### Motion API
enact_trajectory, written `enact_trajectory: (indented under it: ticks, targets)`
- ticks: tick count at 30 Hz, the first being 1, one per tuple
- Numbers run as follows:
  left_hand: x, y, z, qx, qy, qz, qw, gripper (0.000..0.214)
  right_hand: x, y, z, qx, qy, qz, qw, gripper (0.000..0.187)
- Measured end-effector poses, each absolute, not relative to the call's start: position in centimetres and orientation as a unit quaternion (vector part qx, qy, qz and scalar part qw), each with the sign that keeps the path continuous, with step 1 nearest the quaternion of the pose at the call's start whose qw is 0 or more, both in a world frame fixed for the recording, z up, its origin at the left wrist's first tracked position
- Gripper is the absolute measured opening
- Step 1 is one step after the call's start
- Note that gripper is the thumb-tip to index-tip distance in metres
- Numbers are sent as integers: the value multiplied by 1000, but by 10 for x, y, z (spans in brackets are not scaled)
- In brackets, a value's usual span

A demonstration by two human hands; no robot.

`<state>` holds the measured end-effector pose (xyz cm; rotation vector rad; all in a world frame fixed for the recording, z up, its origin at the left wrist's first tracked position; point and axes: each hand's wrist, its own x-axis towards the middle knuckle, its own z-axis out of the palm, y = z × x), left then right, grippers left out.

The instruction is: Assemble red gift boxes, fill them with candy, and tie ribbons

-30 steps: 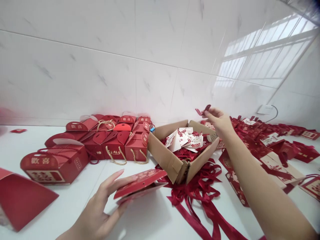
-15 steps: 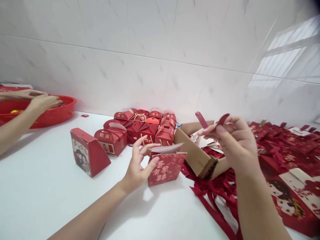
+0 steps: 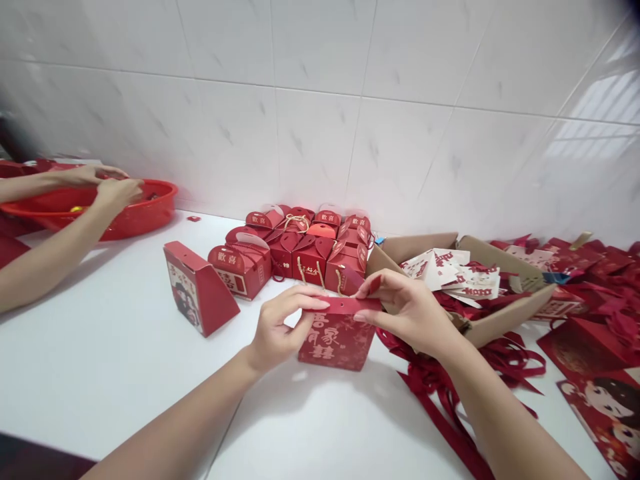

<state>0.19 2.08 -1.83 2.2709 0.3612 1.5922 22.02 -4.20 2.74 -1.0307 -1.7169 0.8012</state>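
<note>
A small red gift box (image 3: 336, 341) with gold characters stands on the white table (image 3: 125, 360) in front of me. My left hand (image 3: 278, 327) pinches the left end of its closed top edge. My right hand (image 3: 406, 308) pinches the right end of that edge, with a short piece of red ribbon (image 3: 373, 285) between its fingers. Both hands are closed on the box top.
A wedge-shaped red box (image 3: 199, 288) stands to the left, with a cluster of finished red boxes (image 3: 295, 247) behind. An open cardboard box (image 3: 500, 313) holds printed cards; red ribbons (image 3: 440, 393) and flat boxes lie at right. Another person's hands (image 3: 107, 187) reach into a red basin (image 3: 125, 213) far left.
My right hand came down from the air with the ribbon piece to the box top. The left hand shifted from the box's side to its top edge, which is now closed.
</note>
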Motion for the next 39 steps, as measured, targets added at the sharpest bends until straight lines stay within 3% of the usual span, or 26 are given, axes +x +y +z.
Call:
enact_trajectory:
  ticks: [7,12,18,25,31,34,39]
  targets:
    - [8,13,-22,801,174,526,227,4,214,-39,18,-446,-725,250,462,17]
    - [16,10,-28,776,217,541,240,28,210,-40,19,-425,-720,265,480,22]
    - [17,4,-25,762,189,566,252,46,211,-53,31,-368,-654,328,574,14]
    - [13,3,-17,799,171,532,221,23,201,-73,38,-352,-646,414,536,13]
    - [5,2,-1,829,237,478,167,25,189,-76,33,-398,-711,226,534,12]
    - [-2,-2,3,823,258,492,118,21,188,-78,32,-390,-777,104,483,21]
    - [-6,-8,3,776,242,561,154,12,185,-85,33,-348,-825,1,446,37]
